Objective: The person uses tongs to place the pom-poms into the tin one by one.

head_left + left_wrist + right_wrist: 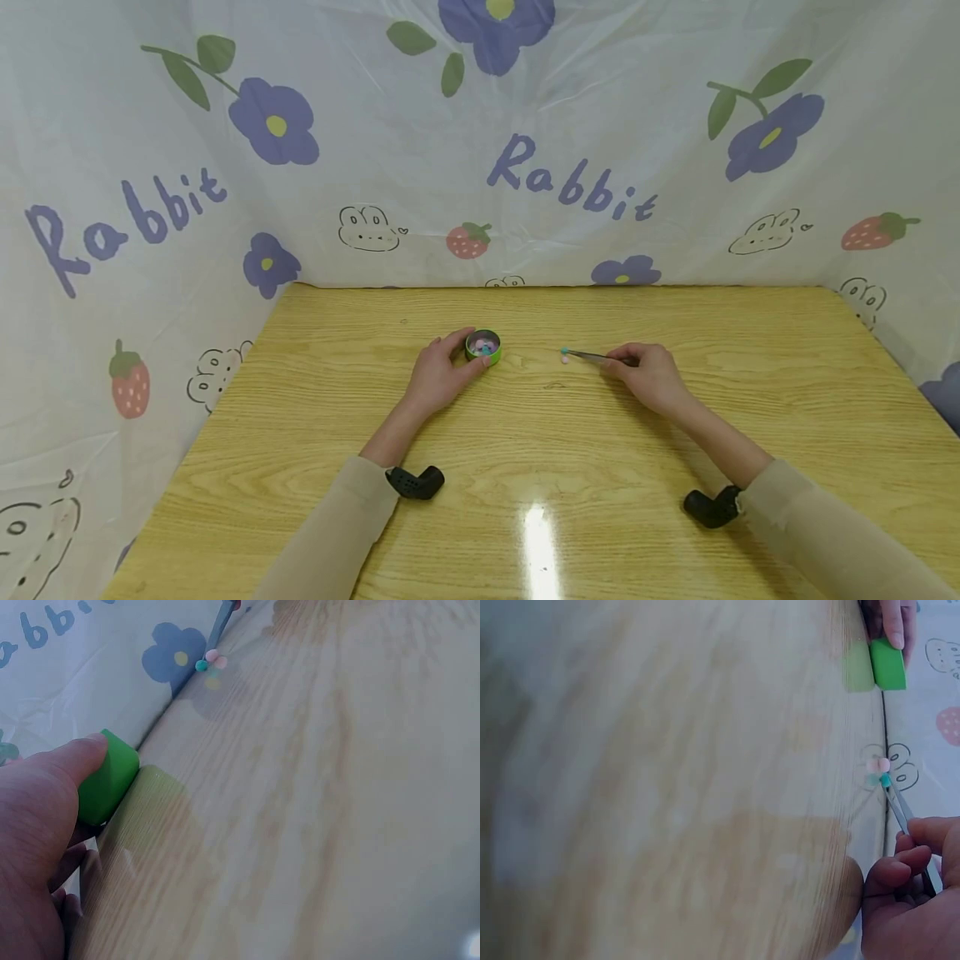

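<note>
A small round green tin stands on the table with several pink and teal balls inside it. My left hand holds the tin by its side, thumb on the near side and fingers round the far side. In my right hand I pinch a pair of metal tweezers, pointing left. A teal ball is at the tweezers' tips, seemingly between them. Right beside it a pink ball lies on the table. The tin's green wall hides its contents in the left wrist view.
The wood-grain table reflects a bright light near its front. Behind it hangs a white curtain printed with flowers, rabbits and strawberries. Black devices are strapped at both wrists.
</note>
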Action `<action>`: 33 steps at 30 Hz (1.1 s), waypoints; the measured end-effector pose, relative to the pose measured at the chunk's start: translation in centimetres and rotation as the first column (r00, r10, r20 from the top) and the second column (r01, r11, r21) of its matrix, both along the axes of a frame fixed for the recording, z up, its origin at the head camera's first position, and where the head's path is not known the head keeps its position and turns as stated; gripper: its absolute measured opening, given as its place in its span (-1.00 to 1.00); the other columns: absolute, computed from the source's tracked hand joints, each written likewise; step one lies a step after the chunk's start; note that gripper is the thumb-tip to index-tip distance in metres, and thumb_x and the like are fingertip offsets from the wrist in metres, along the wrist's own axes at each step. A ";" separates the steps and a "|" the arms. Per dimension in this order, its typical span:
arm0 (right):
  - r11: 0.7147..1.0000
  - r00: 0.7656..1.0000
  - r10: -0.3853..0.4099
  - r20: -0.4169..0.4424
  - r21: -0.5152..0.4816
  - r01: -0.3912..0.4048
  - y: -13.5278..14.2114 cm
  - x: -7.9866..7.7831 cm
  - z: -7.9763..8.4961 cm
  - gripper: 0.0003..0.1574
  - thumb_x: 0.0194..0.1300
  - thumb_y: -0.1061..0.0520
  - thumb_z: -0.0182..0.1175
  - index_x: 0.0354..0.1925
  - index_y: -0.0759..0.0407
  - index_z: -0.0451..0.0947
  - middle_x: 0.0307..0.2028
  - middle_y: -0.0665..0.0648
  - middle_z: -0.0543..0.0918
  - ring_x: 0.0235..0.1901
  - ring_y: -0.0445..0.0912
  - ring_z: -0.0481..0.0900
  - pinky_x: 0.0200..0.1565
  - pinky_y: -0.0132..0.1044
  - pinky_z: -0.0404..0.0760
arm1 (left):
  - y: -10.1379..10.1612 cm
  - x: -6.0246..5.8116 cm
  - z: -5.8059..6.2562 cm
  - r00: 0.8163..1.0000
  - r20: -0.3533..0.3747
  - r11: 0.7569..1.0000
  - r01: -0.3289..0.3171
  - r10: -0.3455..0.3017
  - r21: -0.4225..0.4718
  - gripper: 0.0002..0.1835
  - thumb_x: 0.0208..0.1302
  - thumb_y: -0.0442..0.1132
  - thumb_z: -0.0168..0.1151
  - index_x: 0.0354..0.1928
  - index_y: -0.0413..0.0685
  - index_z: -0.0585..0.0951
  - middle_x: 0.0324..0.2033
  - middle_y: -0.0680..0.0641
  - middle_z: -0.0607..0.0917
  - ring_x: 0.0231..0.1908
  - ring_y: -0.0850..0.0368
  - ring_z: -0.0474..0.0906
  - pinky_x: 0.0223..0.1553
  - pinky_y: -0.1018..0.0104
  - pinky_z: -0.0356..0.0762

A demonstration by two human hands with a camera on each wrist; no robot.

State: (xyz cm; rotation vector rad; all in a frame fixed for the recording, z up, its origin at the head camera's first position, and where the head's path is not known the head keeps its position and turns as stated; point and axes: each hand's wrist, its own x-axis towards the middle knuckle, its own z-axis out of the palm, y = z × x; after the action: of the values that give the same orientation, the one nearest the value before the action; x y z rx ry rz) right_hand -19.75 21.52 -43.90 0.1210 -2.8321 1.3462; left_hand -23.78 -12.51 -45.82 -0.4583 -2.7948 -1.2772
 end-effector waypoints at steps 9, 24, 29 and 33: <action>1.000 0.999 -0.031 -0.010 -0.002 0.031 -0.1 0.0 0.0 -0.73 0.46 0.18 0.27 -0.05 0.38 0.71 -0.19 0.25 0.74 -0.22 0.04 0.61 -0.28 -0.25 0.56 | 0.0 0.1 0.1 1.000 0.004 1.000 -0.005 0.005 0.002 -0.33 0.38 0.02 0.37 0.44 -0.08 0.48 0.27 -0.20 0.60 0.34 -0.27 0.41 0.54 -0.06 0.00; 0.998 0.997 -0.060 -0.039 -0.037 0.058 -1.2 -0.3 0.6 -0.73 0.48 0.18 0.24 -0.03 0.38 0.71 -0.25 0.23 0.70 -0.36 -0.04 0.46 -0.40 -0.33 0.43 | 0.0 0.1 0.0 1.000 0.006 1.000 -0.009 0.009 0.010 -0.33 0.38 0.03 0.37 0.44 -0.06 0.48 0.26 -0.19 0.61 0.35 -0.28 0.40 0.53 -0.06 0.04; 0.996 0.997 -0.059 -0.058 -0.065 0.055 -2.1 -0.7 1.0 -0.75 0.46 0.20 0.26 -0.06 0.39 0.71 -0.30 0.21 0.70 -0.41 -0.05 0.44 -0.45 -0.34 0.41 | -0.1 0.1 -0.1 1.000 0.010 1.000 -0.011 0.011 0.009 -0.33 0.38 0.04 0.37 0.45 -0.04 0.48 0.26 -0.19 0.61 0.35 -0.30 0.39 0.52 -0.08 0.05; 0.996 0.997 -0.055 -0.053 -0.071 0.051 -2.8 -0.8 1.4 -0.76 0.46 0.20 0.27 -0.07 0.38 0.71 -0.29 0.22 0.71 -0.40 -0.06 0.48 -0.44 -0.34 0.44 | -0.1 0.1 -0.1 1.000 0.018 1.000 -0.015 0.015 0.007 -0.33 0.38 0.05 0.37 0.45 -0.02 0.48 0.27 -0.18 0.61 0.36 -0.30 0.37 0.52 -0.09 0.06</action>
State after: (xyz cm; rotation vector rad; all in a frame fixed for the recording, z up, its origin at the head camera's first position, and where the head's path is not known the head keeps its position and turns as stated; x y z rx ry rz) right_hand -20.59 18.71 -42.51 0.0810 -2.7198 1.4061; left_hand -23.68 -12.60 -45.94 -0.4263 -2.8021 -1.2940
